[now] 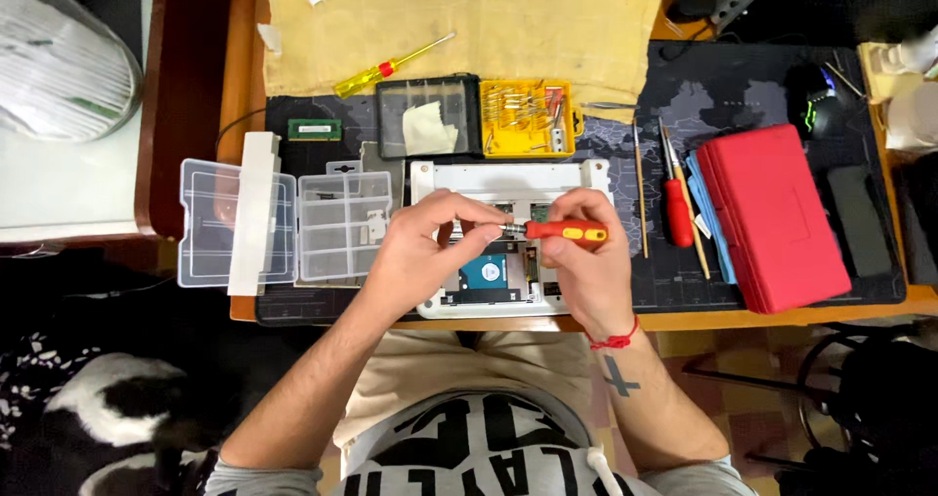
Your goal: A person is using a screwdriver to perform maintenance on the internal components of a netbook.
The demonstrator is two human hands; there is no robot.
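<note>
Together, both hands, left [430, 247] and right [578, 257], pinch a red screwdriver [565, 230] level over the laptop [508, 291].

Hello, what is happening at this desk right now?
A person sits at a desk over an opened white laptop. The right hand holds a red screwdriver level above it, and the left hand pinches its tip. A clear parts box lies open on the left, a red case on the right.
</note>
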